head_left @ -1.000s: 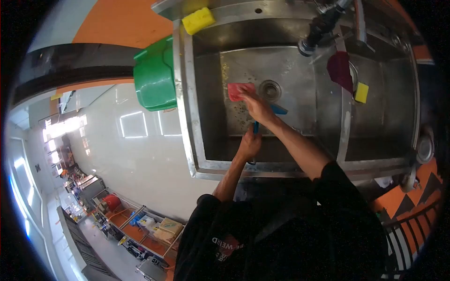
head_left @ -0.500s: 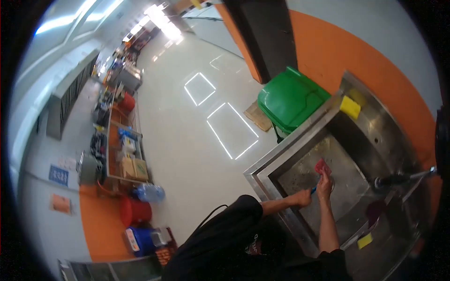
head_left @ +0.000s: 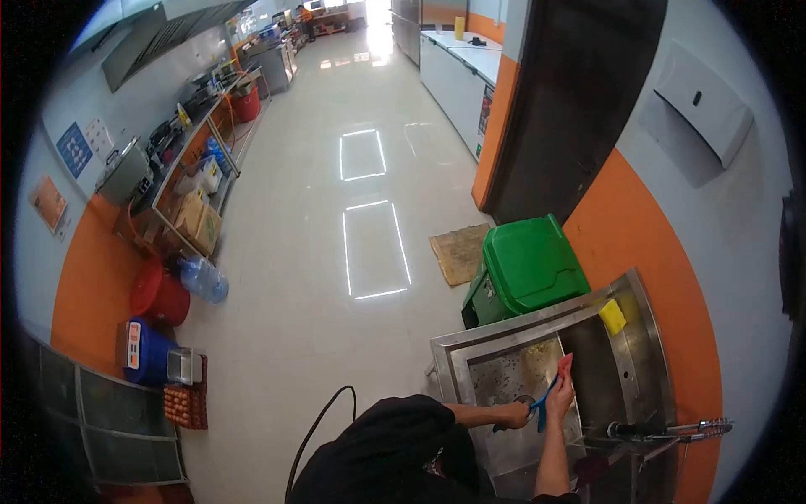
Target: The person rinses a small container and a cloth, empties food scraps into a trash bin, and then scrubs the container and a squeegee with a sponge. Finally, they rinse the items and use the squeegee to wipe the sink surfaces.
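Note:
Over the steel sink [head_left: 460,357], my two hands are close together. My left hand [head_left: 514,414] is closed around a narrow blue thing [head_left: 546,401] that runs toward the other hand; a dark end of it shows below my fist. In my right hand [head_left: 560,395] is a pink-red sponge-like piece [head_left: 565,364], which sticks up past the fingers. The blue thing passes right beside the right palm; I cannot tell its kind. Wet residue and small dark bits lie on the sink floor.
A yellow sponge [head_left: 612,317] rests on the sink's back ledge, with a spring-hose faucet [head_left: 672,430] to the right. Beyond the sink stands a green bin [head_left: 537,265] by flattened cardboard [head_left: 459,254]. Across the floor are a red tub [head_left: 159,294] and a water bottle [head_left: 204,280].
The view has swung upright and to the right, showing more of the floor and wall. Both hands stay over the sink with their things; more of the blue thing shows between them.

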A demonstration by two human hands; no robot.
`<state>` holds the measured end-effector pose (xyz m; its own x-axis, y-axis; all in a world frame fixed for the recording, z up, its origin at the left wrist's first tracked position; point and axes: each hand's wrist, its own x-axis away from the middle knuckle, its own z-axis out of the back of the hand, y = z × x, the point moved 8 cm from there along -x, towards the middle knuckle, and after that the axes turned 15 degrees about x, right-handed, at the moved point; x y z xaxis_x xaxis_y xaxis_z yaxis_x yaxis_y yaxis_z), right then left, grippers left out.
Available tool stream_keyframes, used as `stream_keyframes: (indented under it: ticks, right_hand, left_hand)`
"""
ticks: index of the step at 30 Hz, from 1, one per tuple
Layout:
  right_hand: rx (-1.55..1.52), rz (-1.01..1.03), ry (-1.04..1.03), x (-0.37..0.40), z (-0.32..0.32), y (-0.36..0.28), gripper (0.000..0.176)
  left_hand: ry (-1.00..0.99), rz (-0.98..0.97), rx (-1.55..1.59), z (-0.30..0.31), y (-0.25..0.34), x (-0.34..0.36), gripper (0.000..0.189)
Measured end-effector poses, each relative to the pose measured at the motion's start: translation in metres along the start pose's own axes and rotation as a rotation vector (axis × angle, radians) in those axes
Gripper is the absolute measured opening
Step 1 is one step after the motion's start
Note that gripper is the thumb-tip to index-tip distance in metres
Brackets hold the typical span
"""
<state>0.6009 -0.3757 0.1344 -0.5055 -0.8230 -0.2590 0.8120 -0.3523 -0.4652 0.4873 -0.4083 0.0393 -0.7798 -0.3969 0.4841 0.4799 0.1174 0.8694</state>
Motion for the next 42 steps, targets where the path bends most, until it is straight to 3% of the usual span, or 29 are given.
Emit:
stream_keyframes:
  ticks: [3, 4, 6, 7, 11, 13, 16, 20, 23, 26, 28, 30, 32, 34, 35, 36, 37, 38, 39, 40, 41, 42]
  right_hand:
    - [0.022, 0.101, -0.082, 0.019, -0.016, 0.001, 0.028]
    - [0.073, 0.054, -0.178, 0.019, -0.018, -0.001, 0.029]
    - [0.093, -0.005, -0.173, 0.006, -0.005, -0.018, 0.03]
    - [0.108, -0.077, -0.168, 0.001, -0.002, -0.021, 0.031]
    - [0.015, 0.073, -0.011, 0.003, 0.0, -0.022, 0.036]
    - [-0.058, 0.104, -0.078, 0.011, -0.014, -0.013, 0.037]
    - [0.051, 0.197, 0.077, 0.008, -0.012, -0.004, 0.036]
    - [0.085, -0.082, -0.014, -0.002, 0.016, -0.017, 0.031]
    - [0.044, 0.031, 0.12, 0.024, -0.002, 0.01, 0.028]
    - [0.019, -0.057, 0.065, 0.017, -0.005, 0.031, 0.034]
    - [-0.044, -0.115, 0.095, 0.001, 0.021, 0.0, 0.032]
    - [-0.101, -0.103, 0.099, -0.025, 0.016, 0.024, 0.029]
    - [-0.335, -0.15, 0.093, -0.044, 0.024, 0.043, 0.026]
    - [-0.479, -0.282, 0.174, -0.053, 0.018, 0.102, 0.029]
    - [-0.689, -0.378, 0.146, -0.05, 0.021, 0.114, 0.03]
    - [-0.897, -0.492, 0.14, -0.042, 0.033, 0.119, 0.032]
    - [-1.106, -0.516, 0.113, -0.03, 0.058, 0.101, 0.034]
    - [-1.233, -0.582, 0.111, -0.015, 0.066, 0.114, 0.032]
    - [-1.283, -0.727, 0.079, 0.005, 0.087, 0.115, 0.03]
    - [-1.363, -0.705, 0.038, 0.019, 0.094, 0.132, 0.029]
    - [-1.429, -0.663, 0.08, 0.035, 0.109, 0.142, 0.027]
    - [-1.472, -0.707, 0.098, 0.056, 0.126, 0.151, 0.026]
  left_hand:
    - [0.04, 0.062, 0.185, 0.025, 0.013, 0.02, 0.042]
    - [0.05, -0.017, 0.088, 0.018, 0.007, 0.01, 0.042]
    - [0.066, -0.099, -0.006, 0.009, 0.002, 0.002, 0.041]
    - [0.038, -0.077, -0.019, 0.003, 0.003, 0.008, 0.04]
    - [-0.068, -0.011, 0.009, 0.026, 0.035, 0.039, 0.04]
    - [0.009, -0.075, -0.01, 0.023, 0.012, 0.002, 0.041]
    - [0.078, -0.119, -0.002, 0.011, -0.007, -0.016, 0.042]
    - [0.001, -0.092, -0.099, 0.005, 0.006, 0.011, 0.044]
    - [0.001, -0.079, -0.005, 0.027, 0.025, 0.023, 0.044]
    - [-0.065, 0.005, -0.027, 0.017, 0.04, 0.053, 0.045]
    - [-0.111, -0.019, -0.098, -0.027, -0.007, 0.013, 0.047]
    - [-0.18, -0.033, -0.167, -0.056, -0.039, -0.015, 0.05]
    - [-0.161, -0.076, -0.151, -0.072, -0.05, -0.022, 0.054]
    - [-0.184, 0.131, -0.014, -0.039, 0.009, 0.032, 0.055]
    - [-0.023, -0.16, -0.203, -0.05, -0.037, -0.019, 0.052]
    - [0.041, -0.154, -0.24, -0.035, -0.019, -0.01, 0.036]
    - [-0.163, -0.388, -0.566, -0.071, -0.107, -0.083, 0.021]
    - [-0.035, -0.472, -0.648, -0.04, -0.064, -0.042, 0.021]
    - [0.031, -0.133, -0.581, -0.02, -0.04, -0.029, 0.022]
    - [0.097, -0.268, -0.638, -0.014, -0.039, -0.032, 0.026]
    - [0.299, -0.159, -0.492, 0.0, -0.029, -0.031, 0.032]
    - [0.131, -0.039, -0.267, 0.002, -0.035, -0.042, 0.036]
